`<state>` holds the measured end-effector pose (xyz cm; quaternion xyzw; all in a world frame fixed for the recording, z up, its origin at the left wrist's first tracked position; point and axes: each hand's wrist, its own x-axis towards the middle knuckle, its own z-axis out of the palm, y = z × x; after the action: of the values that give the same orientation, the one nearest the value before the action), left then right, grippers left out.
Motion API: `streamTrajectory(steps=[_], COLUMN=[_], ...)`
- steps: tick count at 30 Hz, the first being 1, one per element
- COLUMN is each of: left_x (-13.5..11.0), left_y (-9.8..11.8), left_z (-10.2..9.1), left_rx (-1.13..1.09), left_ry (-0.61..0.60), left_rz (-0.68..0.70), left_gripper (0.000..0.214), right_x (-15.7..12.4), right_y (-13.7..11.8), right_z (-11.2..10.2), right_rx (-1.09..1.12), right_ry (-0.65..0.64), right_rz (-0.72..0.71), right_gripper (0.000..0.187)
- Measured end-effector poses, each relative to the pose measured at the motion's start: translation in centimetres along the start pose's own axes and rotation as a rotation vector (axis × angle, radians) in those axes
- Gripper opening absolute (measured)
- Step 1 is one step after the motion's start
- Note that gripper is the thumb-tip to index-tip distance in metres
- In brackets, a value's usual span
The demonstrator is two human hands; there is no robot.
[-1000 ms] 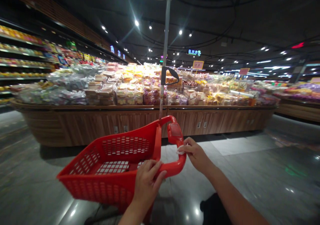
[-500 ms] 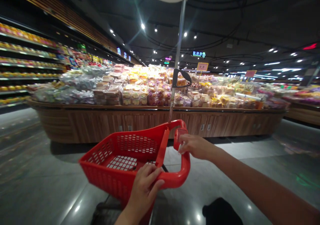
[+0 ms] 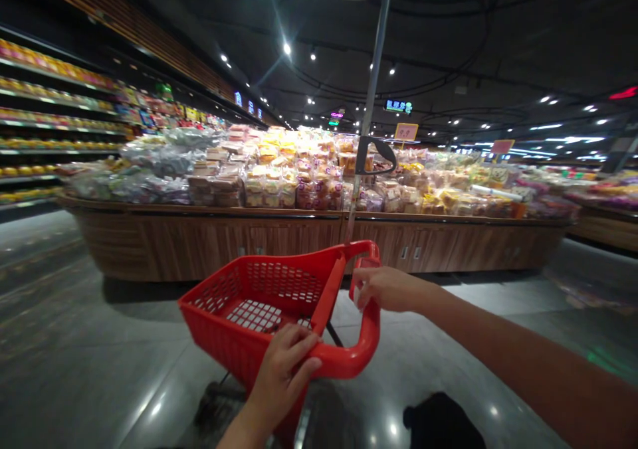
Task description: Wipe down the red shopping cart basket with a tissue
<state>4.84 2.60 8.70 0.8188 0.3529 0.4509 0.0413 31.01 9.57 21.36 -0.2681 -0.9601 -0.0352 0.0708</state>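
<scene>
A red plastic shopping cart (image 3: 234, 353) with perforated sides stands before me, its basket pointing left and nothing visible inside. My left hand (image 3: 286, 372) grips the near corner of the cart, where the handle meets the basket rim. Around the far stretch of the curved handle (image 3: 367, 343), my right hand (image 3: 376, 288) is closed, beside a red block fixed on it. A metal pole (image 3: 373, 77) rises from the cart's far side and carries a dark bracket (image 3: 375, 156) and a pale panel at its top.
A long wood-fronted display counter (image 3: 294, 236) piled with packaged food (image 3: 269, 183) runs across in front. Stocked shelves (image 3: 54, 117) line the left side. Another display (image 3: 611, 216) stands at the right. The grey tiled floor (image 3: 139, 343) is glossy.
The basket and pole have swung a little to the right relative to the counter. Both hands keep their hold on the cart.
</scene>
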Motion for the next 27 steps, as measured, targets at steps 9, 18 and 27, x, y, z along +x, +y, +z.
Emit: streamTrajectory(steps=[9, 18, 27], left_x=[-0.4, -1.8, 1.4], left_y=[-0.2, -1.1, 7.7], left_z=[-1.0, -3.3, -0.8], left_rx=[-0.004, 0.093, 0.400], left_ry=[-0.021, -0.006, -0.055], left_rz=[0.027, 0.057, 0.117], left_gripper=[0.024, 0.027, 0.059], right_x=[-2.7, -3.1, -1.8], right_y=[-2.6, -6.4, -8.3], right_z=[5.2, 8.2, 7.9], right_rx=[0.113, 0.332, 0.332], right_ry=[0.485, 0.847, 0.795], right_rz=[0.250, 0.310, 0.396], right_gripper=[0.032, 0.041, 0.033])
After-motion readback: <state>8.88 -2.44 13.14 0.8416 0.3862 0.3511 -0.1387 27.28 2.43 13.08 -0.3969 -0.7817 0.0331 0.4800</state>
